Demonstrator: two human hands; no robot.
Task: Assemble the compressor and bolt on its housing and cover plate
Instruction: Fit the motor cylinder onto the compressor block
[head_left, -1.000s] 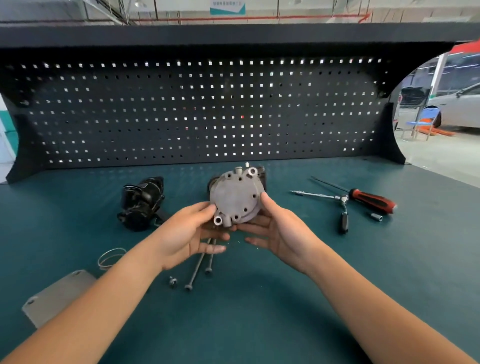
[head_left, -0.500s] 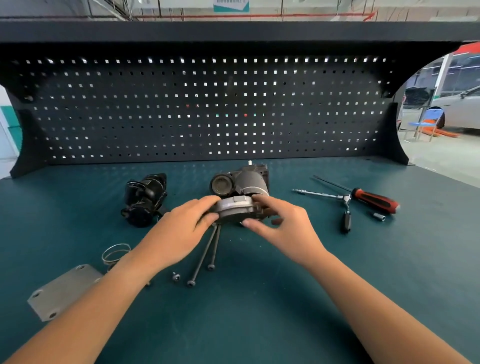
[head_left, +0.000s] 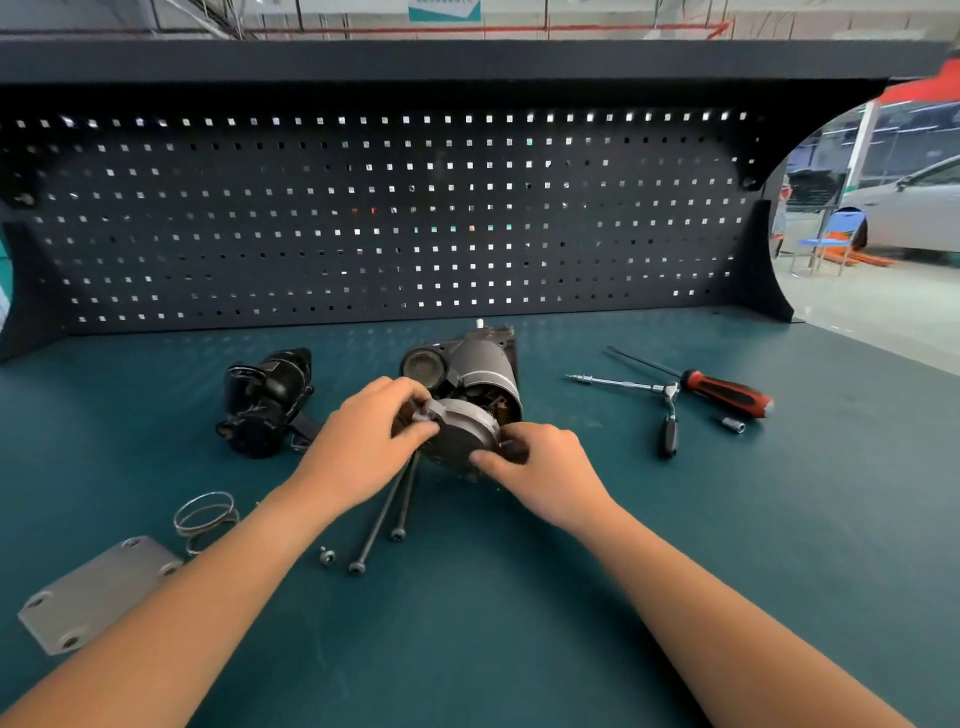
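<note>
Where the teal bench lies nearest the viewer, two bare forearms cross it from the lower corners.

Near left: flat grey cover plate, four corner holes, lying flat. Just beyond it: wire spring coil.

Centre: one short bolt. Beside it are two long bolts, side by side, heads toward the viewer, shanks running up under the hands.

Left hand: grip curled, thumb and fingers pinching the left rim of the round grey end housing.

Right hand: grip likewise curled, thumb and fingertips pinching the housing's lower right rim.

The housing is held tilted against the open near end of the compressor body, which lies on its side at bench centre. Whether the two are fully seated cannot be told.

Left of the body, apart from it: black motor unit.

Right, well apart: ratchet wrench, small socket, red-and-black screwdriver.

Rear: dark pegboard.

Beyond the bench's right end: blue chair, white car.
</note>
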